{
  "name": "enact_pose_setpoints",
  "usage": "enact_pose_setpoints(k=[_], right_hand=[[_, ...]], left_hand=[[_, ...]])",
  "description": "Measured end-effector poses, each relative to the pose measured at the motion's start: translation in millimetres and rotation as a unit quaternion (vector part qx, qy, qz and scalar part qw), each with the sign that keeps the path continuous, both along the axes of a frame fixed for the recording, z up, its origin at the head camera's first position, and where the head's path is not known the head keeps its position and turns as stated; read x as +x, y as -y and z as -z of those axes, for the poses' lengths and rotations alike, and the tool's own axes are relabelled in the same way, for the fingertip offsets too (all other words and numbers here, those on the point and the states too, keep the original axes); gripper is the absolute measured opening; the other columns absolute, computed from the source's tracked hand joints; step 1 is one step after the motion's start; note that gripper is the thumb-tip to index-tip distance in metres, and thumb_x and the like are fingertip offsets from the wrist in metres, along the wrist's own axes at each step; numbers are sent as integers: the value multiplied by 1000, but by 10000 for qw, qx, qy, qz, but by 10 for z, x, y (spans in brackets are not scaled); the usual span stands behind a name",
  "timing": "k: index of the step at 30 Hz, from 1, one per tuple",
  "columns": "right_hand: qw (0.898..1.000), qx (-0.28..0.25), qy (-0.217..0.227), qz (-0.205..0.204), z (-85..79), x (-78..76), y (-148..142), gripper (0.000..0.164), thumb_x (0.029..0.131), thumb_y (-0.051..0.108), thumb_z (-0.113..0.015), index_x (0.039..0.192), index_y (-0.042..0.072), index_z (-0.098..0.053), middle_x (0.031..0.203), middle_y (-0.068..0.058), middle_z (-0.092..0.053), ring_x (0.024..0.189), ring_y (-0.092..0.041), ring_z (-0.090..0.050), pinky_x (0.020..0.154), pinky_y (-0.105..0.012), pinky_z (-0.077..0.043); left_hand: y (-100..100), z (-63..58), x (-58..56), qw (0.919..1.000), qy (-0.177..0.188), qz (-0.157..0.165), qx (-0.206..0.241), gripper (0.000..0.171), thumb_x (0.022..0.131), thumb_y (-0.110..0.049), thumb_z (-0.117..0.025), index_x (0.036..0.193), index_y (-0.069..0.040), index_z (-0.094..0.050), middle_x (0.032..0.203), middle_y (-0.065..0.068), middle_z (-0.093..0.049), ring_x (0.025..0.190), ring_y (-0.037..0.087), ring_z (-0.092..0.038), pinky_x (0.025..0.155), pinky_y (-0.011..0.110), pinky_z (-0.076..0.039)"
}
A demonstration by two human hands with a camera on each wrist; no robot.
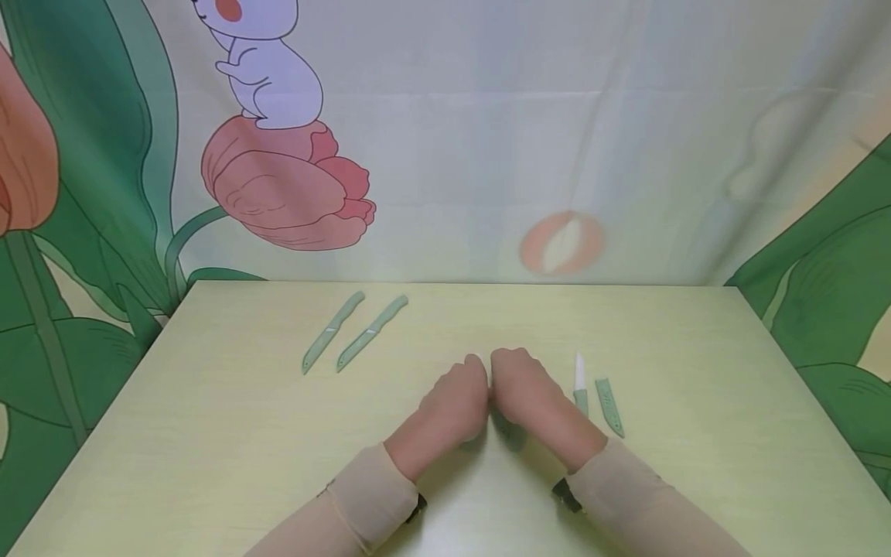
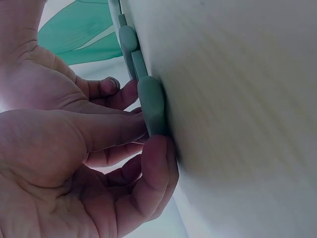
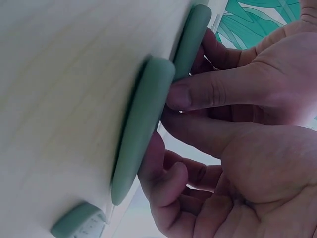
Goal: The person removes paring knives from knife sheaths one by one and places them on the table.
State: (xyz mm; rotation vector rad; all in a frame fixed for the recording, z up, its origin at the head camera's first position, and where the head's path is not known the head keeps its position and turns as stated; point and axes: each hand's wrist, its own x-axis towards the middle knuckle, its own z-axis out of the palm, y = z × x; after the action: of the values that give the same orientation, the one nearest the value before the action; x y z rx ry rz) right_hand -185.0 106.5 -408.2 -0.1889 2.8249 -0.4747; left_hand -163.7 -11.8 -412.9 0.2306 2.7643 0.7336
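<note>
Two sheathed knives lie far left; left hand pinches a green handle; right hand, its hold hidden, is beside an unsheathed knife and loose sheath.

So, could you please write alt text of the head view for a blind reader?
A person's left hand and right hand are close together over a pale table, hiding whatever they hold. Two sheathed green knives lie farther left; at right, an unsheathed knife lies beside a green sheath.
</note>
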Motion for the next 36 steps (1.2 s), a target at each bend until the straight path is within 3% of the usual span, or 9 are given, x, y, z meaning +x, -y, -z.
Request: enact_pose_setpoints(k=[11,18,22,27,36], right_hand=[[10000,-72,18,37,-39,4,-22,12,95,5,-67,86,6,-59,77,-8,-60,70,-23,-58,64,-36,-52],[9997,-229,21,-6,-57,16,-62,16,95,10,-76,90,3,-62,80,-6,-62,70,-21,-60,63,-34,-53],[9996,-288,-65,14,-64,36,-96,20,96,15,-78,103,0,-65,97,-10,-69,83,-23,-65,73,-38,-56],[9989,-421,-218,-1,-77,87,-145,31,96,19,-80,116,0,-66,120,-16,-70,102,-30,-68,83,-44,-57],[9969,-277,-710,-201,-89,170,-242,45,98,32,-78,134,7,-66,128,-14,-67,94,-28,-69,79,-43,-57]], left_hand=[[-2,4,3,10000,48,-39,55,25,110,-21,-55,111,3,-49,82,14,-55,63,27,-56,50,38,-48],[55,0,8,10000,25,-34,-1,26,103,-12,-63,118,5,-51,83,13,-56,62,25,-55,50,35,-45],[95,-31,16,9997,-116,61,-206,33,100,-14,-69,119,5,-52,85,12,-56,63,24,-56,51,35,-45],[165,-65,-2,9981,-384,129,-454,29,98,-18,-73,111,0,-54,87,10,-57,64,24,-57,53,36,-47],[302,-96,-53,9908,-948,273,-932,38,98,-28,-78,120,-2,-61,97,11,-58,73,25,-59,57,38,-52]])
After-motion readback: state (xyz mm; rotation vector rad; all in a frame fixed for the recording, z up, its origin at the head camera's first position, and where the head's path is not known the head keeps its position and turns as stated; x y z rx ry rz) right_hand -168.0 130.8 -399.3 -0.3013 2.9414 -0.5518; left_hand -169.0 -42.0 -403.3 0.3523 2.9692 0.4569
